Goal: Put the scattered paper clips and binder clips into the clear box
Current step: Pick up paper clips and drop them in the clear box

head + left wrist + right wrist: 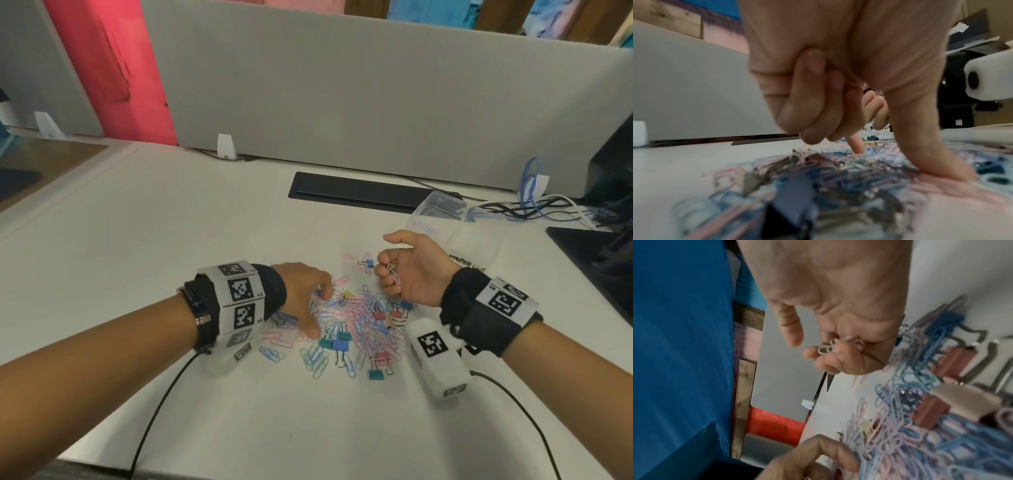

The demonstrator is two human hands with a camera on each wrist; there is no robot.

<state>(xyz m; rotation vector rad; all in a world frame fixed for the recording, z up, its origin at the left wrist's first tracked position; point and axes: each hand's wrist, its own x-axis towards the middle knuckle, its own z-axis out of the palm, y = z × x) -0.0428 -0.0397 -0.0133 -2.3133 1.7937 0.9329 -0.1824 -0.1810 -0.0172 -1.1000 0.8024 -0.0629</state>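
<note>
A heap of pastel paper clips and coloured binder clips lies on the white desk in front of me. My left hand reaches down into its left side. In the left wrist view the left hand has thumb and forefinger straight and apart, touching the clips, with the other fingers curled. My right hand hovers over the heap's far right, its fingers curled round a few paper clips. The right wrist view shows these held clips. The clear box stands just behind the right hand.
A clear plastic bag lies right of the box. A black cable slot runs along the back, under a grey partition. Loose cables and a black stand fill the far right. Wrist cords trail over the front edge.
</note>
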